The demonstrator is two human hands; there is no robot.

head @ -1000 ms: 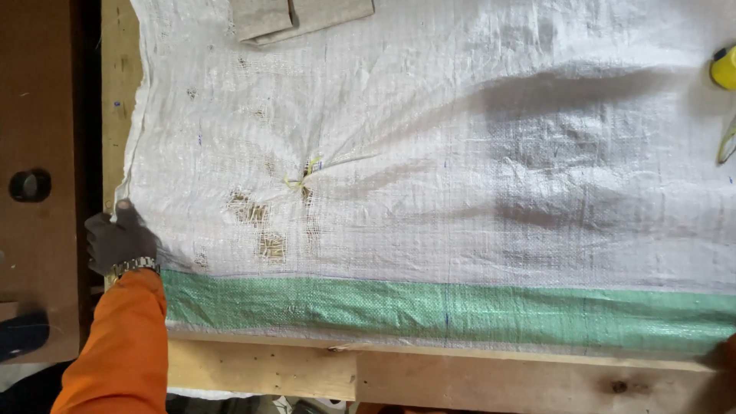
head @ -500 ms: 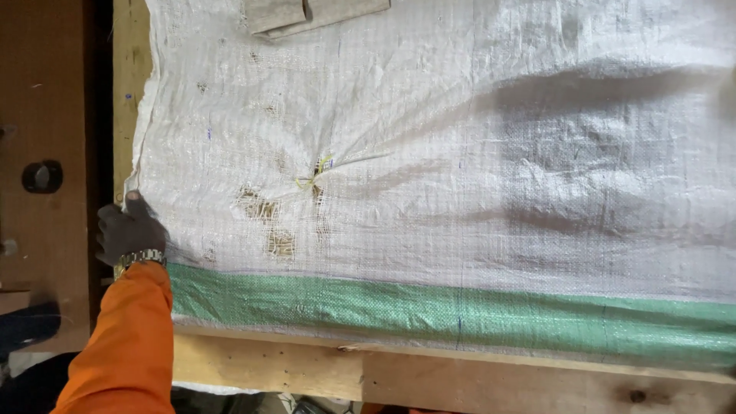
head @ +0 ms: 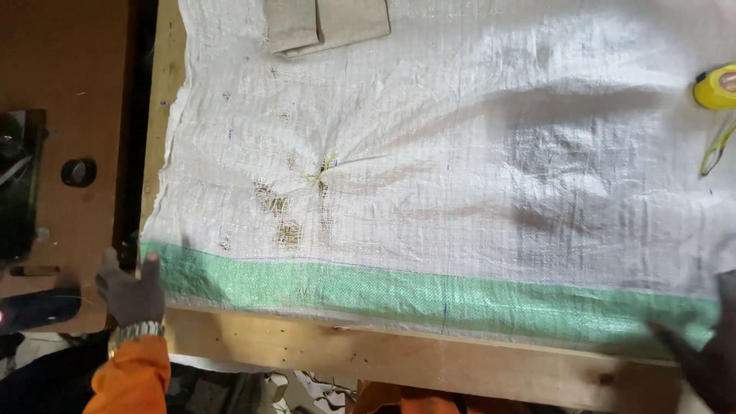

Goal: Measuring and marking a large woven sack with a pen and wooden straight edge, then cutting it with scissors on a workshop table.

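Note:
A white woven sack (head: 460, 169) with a green band (head: 429, 295) along its near edge lies spread flat on a wooden bench (head: 399, 360). It has brown stains and a puckered spot near its middle. My left hand (head: 130, 293), in a dark glove with an orange sleeve and a wristwatch, grips the sack's near left corner, thumb on the green band. My right hand (head: 705, 353), also dark-gloved, lies on the green band at the near right corner. It is cut off by the frame edge, so its grip is unclear.
A yellow tape measure (head: 717, 88) with its tape pulled out lies on the sack at the right edge. A folded grey cloth (head: 322, 27) sits at the far side. Left of the bench is a brown surface (head: 69, 92) with a black object (head: 19, 184).
My left hand has slid along the sack's left edge to its near green corner. My right hand has come into view at the near right corner. The view has shifted.

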